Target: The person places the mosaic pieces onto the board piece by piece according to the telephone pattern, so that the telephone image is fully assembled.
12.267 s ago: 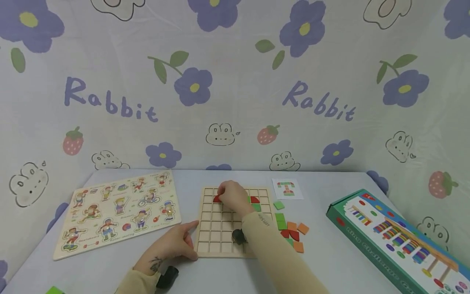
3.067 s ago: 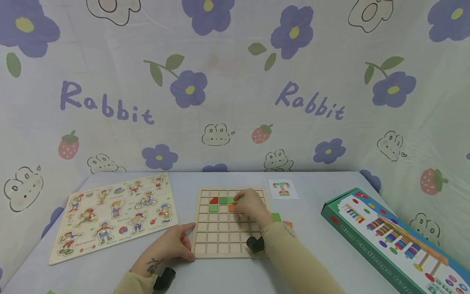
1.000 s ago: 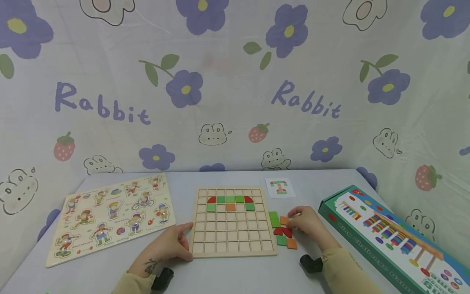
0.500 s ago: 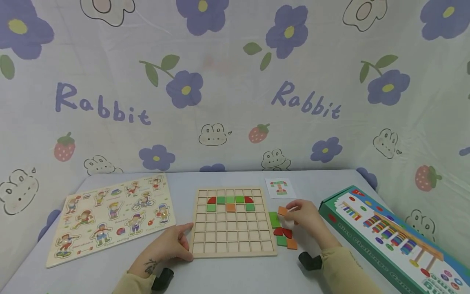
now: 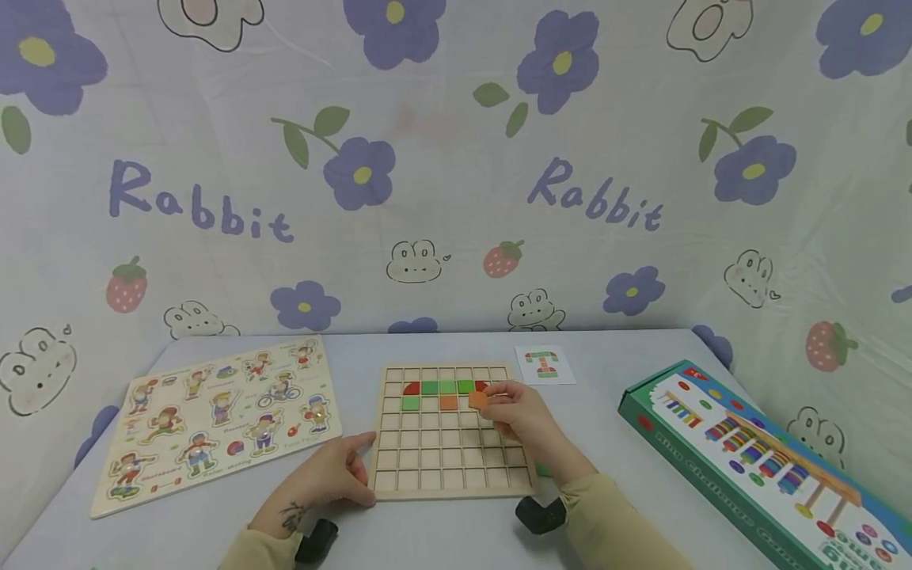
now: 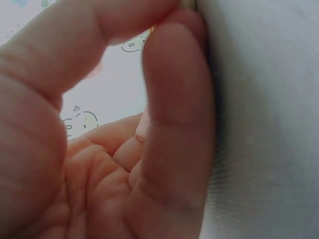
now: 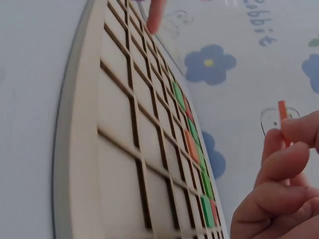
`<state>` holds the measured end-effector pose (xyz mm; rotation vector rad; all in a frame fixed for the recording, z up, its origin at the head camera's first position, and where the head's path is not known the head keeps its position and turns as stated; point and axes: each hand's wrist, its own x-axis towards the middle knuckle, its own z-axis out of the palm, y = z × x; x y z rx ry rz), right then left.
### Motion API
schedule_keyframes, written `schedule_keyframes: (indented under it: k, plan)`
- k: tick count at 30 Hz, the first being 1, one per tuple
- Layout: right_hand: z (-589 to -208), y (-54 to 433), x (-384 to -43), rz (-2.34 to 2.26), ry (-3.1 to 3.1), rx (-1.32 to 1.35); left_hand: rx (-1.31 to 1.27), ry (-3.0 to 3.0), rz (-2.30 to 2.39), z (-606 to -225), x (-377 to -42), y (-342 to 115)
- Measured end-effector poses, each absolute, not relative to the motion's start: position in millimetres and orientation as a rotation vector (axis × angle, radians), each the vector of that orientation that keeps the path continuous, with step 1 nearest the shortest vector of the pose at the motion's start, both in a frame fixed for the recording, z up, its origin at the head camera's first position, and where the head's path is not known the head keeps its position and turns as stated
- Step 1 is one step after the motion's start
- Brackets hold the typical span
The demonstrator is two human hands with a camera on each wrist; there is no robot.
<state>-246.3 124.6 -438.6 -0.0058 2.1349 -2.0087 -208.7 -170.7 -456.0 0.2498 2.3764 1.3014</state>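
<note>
My right hand [image 5: 523, 416] pinches an orange square tile [image 5: 478, 400] between thumb and fingertips, over the upper right of a wooden grid board [image 5: 433, 461]. From the right wrist view, the tile [image 7: 282, 110] shows edge-on, raised off the board. Two red quarter-round tiles, one [image 5: 411, 389] at each end, flank a row of green tiles [image 5: 447, 387] on the board. Below that row lie a green tile [image 5: 411, 403] and an orange tile [image 5: 448, 404]; the held tile covers the square on the right. My left hand [image 5: 331, 471] touches the board's left edge with index finger and thumb.
A pattern card [image 5: 545, 365] lies behind the board on the right. To the left is a wooden picture puzzle [image 5: 221, 419]; a long game box [image 5: 769, 467] stands on the right. A loose green tile [image 5: 543, 470] peeks out beside my right forearm, which hides the other loose tiles.
My right hand has picked up an orange tile from the loose ones and carried it left over the board. Earlier, it laid several tiles in the upper rows. My left hand has stayed put.
</note>
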Motion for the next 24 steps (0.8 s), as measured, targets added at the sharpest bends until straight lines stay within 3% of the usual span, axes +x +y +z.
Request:
schedule_keyframes:
  k: [24]
  plan:
    - [-450, 77, -260, -1.425, 2.635, 0.123, 0.265, 2.39, 1.286, -457, -209, -171]
